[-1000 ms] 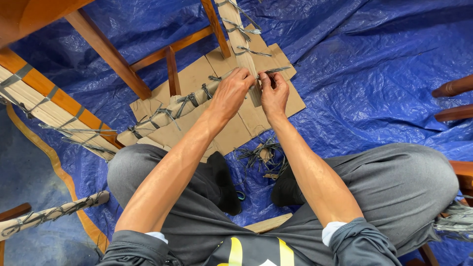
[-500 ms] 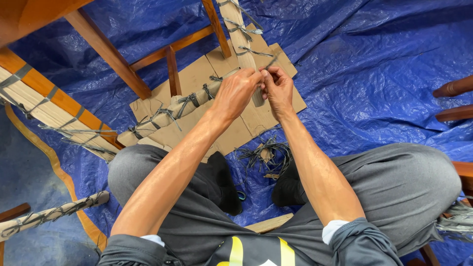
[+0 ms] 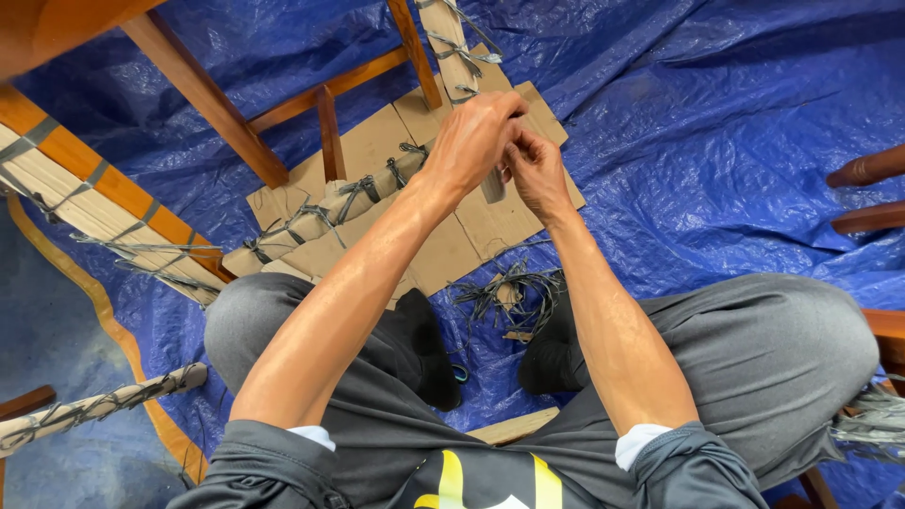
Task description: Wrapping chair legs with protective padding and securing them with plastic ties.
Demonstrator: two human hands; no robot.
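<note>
I sit cross-legged on a blue tarp (image 3: 716,123). My left hand (image 3: 474,139) and my right hand (image 3: 535,172) are closed together on a paper-wrapped wooden chair leg (image 3: 457,52) that runs from the top of the view down to my fingers. Dark plastic strapping is wound around the wrapping. A second wrapped rail (image 3: 320,215), tied with the same dark strips, runs left from my hands. Both lie over flat cardboard (image 3: 452,240). My left hand covers the spot where my fingers meet.
A wooden chair frame (image 3: 203,94) stands at upper left, with wrapped parts (image 3: 85,203) along the left edge. A tangle of cut dark strapping (image 3: 509,294) lies between my feet. Another wrapped rail (image 3: 85,410) is at lower left. Wooden pieces (image 3: 867,170) show at right.
Both hands have shifted slightly up and left along the wrapped leg, and the left hand now covers more of the right hand's fingers.
</note>
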